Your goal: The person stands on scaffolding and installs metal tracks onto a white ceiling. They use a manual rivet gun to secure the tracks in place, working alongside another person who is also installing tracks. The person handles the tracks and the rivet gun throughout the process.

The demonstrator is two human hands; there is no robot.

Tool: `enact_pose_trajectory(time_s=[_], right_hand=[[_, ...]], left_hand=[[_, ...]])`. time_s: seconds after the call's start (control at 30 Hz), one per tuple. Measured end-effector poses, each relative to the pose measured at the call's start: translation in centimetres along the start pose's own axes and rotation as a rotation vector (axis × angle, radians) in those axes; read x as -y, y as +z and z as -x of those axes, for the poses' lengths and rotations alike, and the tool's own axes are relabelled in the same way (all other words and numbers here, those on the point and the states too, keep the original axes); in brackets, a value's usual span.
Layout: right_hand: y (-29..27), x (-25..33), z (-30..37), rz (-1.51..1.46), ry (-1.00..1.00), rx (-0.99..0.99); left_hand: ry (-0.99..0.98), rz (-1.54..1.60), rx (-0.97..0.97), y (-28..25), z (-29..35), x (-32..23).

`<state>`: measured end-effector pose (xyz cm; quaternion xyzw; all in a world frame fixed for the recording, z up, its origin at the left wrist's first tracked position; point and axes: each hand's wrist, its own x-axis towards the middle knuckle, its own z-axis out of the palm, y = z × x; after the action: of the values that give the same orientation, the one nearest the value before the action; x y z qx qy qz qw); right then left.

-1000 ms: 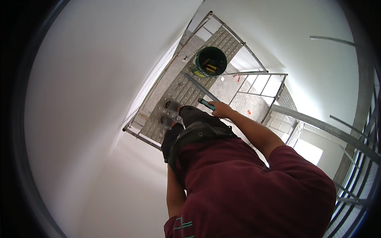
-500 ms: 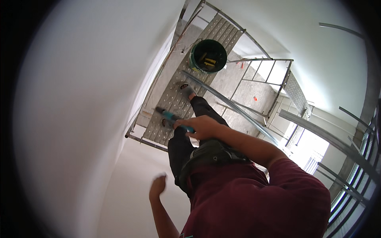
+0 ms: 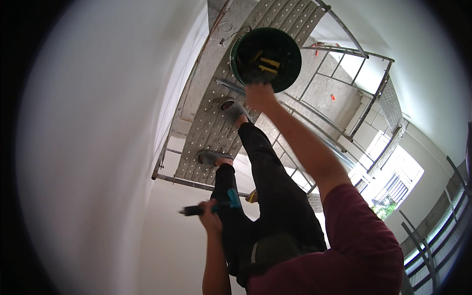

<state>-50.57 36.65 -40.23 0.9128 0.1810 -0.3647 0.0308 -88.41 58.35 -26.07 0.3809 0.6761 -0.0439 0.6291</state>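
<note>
My left hand (image 3: 211, 220) is wrapped round a teal-and-black power drill (image 3: 233, 198), held beside my left thigh with its dark end pointing left. My right arm stretches forward and down. At its end, my right hand (image 3: 260, 97) is at the near rim of a dark green bucket (image 3: 290, 49); blur and the angle hide its fingers, so what it grips, if anything, does not show. Yellow-handled pieces (image 3: 269, 64) and other dark items I cannot make out lie inside the bucket.
I stand in grey slippers (image 3: 233, 110) on a perforated metal scaffold plank (image 3: 196, 132), beside a white wall (image 3: 113, 123). A metal channel (image 3: 228, 86) lies across the plank near the bucket. Scaffold frames (image 3: 366, 115) rise at the right; the grey floor (image 3: 314, 93) is below.
The drill has passed from my right hand to my left. My right hand has gone forward to the bucket, and my view has come closer to the bucket.
</note>
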Motion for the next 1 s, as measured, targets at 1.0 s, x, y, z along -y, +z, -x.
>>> enact_pose_trajectory(time_s=[1.0], right_hand=[[-13.9, -8.9, 4.4, 0.038, -0.358, 0.318]], left_hand=[[-0.192, -0.543, 0.553, -1.8, 11.0, 2.9]])
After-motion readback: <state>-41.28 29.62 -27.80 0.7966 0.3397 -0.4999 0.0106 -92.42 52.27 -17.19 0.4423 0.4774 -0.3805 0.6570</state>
